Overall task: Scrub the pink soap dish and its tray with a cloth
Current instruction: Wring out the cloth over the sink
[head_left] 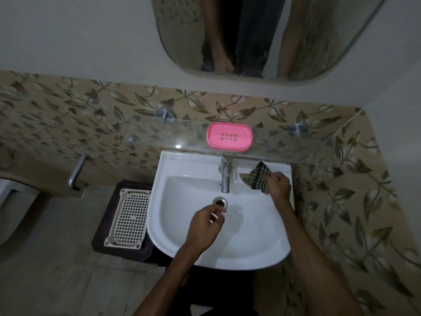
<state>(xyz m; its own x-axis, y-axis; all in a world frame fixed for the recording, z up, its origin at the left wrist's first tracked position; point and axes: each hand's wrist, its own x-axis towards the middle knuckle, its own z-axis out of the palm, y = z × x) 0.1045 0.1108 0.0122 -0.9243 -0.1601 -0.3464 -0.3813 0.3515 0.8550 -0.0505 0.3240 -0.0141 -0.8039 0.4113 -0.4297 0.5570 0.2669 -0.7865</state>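
Note:
The pink soap dish (229, 137), with its slotted tray sitting in it, stands on the glass shelf (159, 135) above the basin. My right hand (278, 184) grips a dark checked cloth (258, 176) over the basin's back right corner, below and right of the dish. My left hand (204, 224) hovers over the basin near the drain with its fingers loosely curled, holding nothing.
A white basin (250, 242) has a steel tap (225, 174) at the back and a drain (220, 202). A cream perforated basket (128, 218) lies on a dark stool at the left. A mirror (262, 35) hangs above, and patterned tiles line the walls.

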